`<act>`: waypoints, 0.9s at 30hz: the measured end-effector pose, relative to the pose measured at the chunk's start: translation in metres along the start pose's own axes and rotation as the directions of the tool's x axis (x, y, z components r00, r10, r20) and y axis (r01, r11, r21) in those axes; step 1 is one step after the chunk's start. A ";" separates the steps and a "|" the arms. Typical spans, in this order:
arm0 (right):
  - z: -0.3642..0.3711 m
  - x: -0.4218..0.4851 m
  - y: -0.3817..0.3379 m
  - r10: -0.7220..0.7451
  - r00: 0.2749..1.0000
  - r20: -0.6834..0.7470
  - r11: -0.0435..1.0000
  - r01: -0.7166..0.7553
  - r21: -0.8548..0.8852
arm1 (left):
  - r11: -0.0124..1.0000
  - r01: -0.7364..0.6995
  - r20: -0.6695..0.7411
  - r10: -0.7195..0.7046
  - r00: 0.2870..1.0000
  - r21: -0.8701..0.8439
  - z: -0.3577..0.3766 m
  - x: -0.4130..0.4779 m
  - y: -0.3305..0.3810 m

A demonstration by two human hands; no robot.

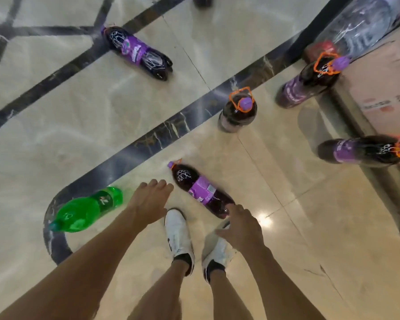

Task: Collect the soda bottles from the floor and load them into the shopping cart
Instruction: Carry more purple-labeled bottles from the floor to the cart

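**Both hands down among the scattered bottles**

The person is bent over the marble floor [83, 125], both hands empty with fingers loosely spread. The left hand [151, 199] hangs between a green soda bottle [86, 210] and a purple-labelled dark soda bottle [202, 189], both lying on their sides. The right hand [239, 224] is at that dark bottle's base, apparently just touching it.

More dark bottles wait: one lying farther off [138, 51], three nearer a cardboard box [386, 88]. No shopping cart shows here.

A round bottle on polished stone may well roll from a glancing touch, and the white shoes [178, 234] stand close enough to kick it. The labels are too blurred to read.
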State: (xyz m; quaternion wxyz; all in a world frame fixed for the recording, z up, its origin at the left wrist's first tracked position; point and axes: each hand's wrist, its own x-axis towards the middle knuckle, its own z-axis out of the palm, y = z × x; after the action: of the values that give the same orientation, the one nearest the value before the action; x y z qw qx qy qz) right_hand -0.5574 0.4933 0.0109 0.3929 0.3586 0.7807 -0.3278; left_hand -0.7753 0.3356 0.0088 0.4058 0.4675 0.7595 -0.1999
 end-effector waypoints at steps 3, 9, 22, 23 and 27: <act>0.042 0.069 0.008 -0.016 0.998 -0.064 0.999 0.017 0.027 | 0.998 -0.030 -0.016 0.030 0.999 0.051 0.033 0.067 -0.004; 0.113 0.158 0.023 -0.001 0.980 -0.197 1.000 0.004 0.017 | 0.976 -0.122 -0.085 0.139 0.987 0.180 0.080 0.162 -0.002; 0.123 0.179 0.029 -0.053 0.972 -0.230 0.998 0.042 -0.054 | 0.922 -0.277 -0.021 0.293 0.956 0.271 0.088 0.198 0.000; 0.118 0.173 0.029 -0.063 0.971 -0.229 0.996 0.048 -0.072 | 0.925 -0.272 -0.012 0.286 0.958 0.266 0.083 0.191 0.002; 0.076 0.120 0.022 -0.156 0.965 -0.211 0.981 0.125 -0.150 | 0.948 -0.236 0.003 0.241 0.971 0.216 0.043 0.131 0.013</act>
State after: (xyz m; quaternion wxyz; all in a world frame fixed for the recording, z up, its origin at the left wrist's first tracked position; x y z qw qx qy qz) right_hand -0.5627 0.4810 -0.1327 0.3027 0.3090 0.8636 -0.2590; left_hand -0.7759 0.3844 -0.1205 0.3652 0.5991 0.6761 -0.2247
